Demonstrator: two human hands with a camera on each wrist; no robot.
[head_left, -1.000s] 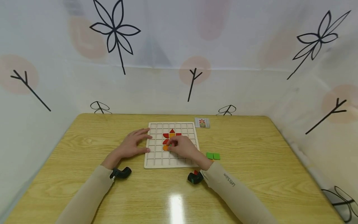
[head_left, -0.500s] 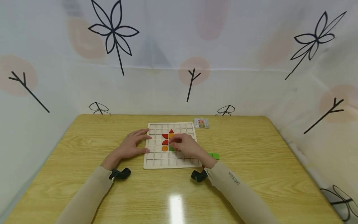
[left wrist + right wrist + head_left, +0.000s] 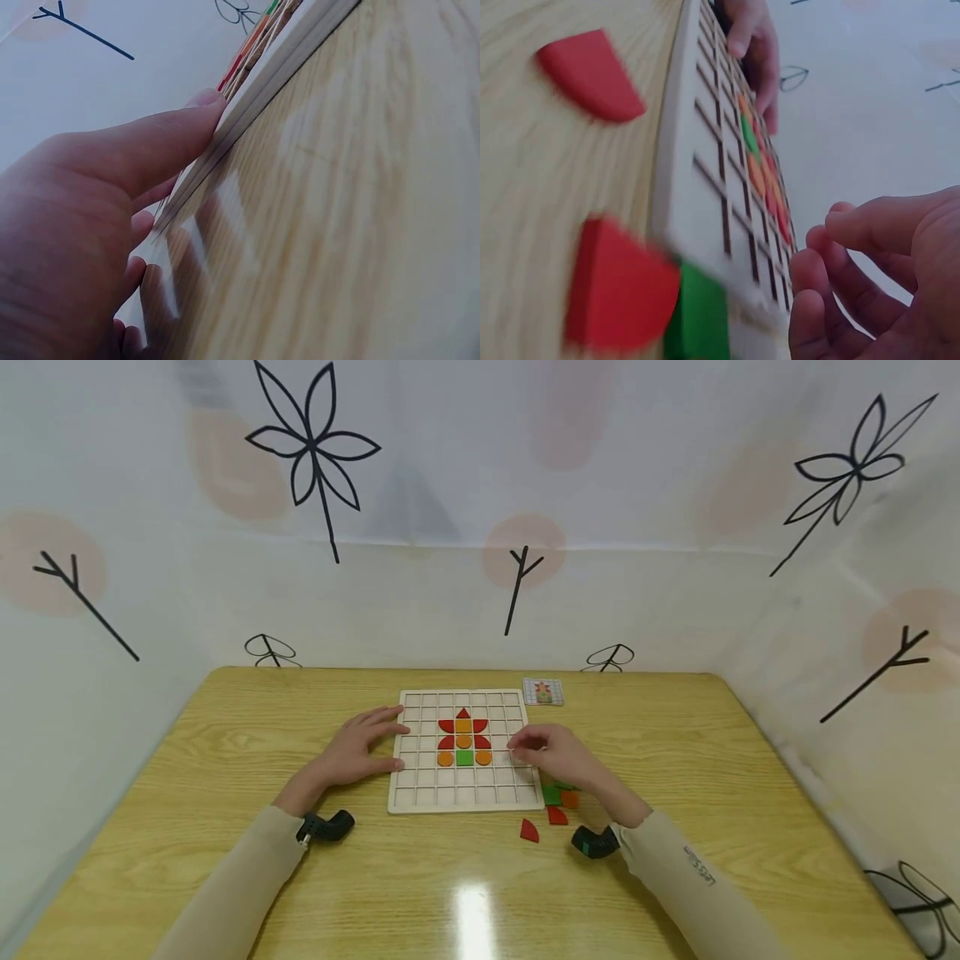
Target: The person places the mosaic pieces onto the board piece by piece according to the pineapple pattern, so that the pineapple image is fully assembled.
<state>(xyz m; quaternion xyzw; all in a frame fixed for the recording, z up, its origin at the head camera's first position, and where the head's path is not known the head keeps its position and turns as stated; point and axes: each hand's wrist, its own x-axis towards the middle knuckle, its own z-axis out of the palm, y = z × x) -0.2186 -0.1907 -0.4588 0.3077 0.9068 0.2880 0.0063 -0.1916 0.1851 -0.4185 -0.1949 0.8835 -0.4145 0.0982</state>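
Note:
A white gridded board (image 3: 423,785) lies on the table, bearing red, orange, yellow and green pieces in its middle cells. Among them are a green square (image 3: 465,758) with an orange circle (image 3: 446,759) to its left and a red triangle (image 3: 463,713) at the top. My left hand (image 3: 352,747) rests along the board's left edge, fingers spread, and in the left wrist view the thumb (image 3: 172,142) touches the rim. Over the board's right edge is my right hand (image 3: 562,756), its fingers loosely bent; the right wrist view shows nothing between thumb and fingertips.
Loose pieces lie by the board's lower right corner: a red quarter circle (image 3: 529,831), another red piece (image 3: 557,816), an orange one (image 3: 570,799) and a green one (image 3: 551,796). A small pattern card (image 3: 543,692) sits behind the board's right corner. A printed cloth (image 3: 405,602) rises behind the table.
My right hand has left the middle of the board and moved right to its edge. The green square, partly covered by the fingers before, now shows fully in its cell. The left hand stays put.

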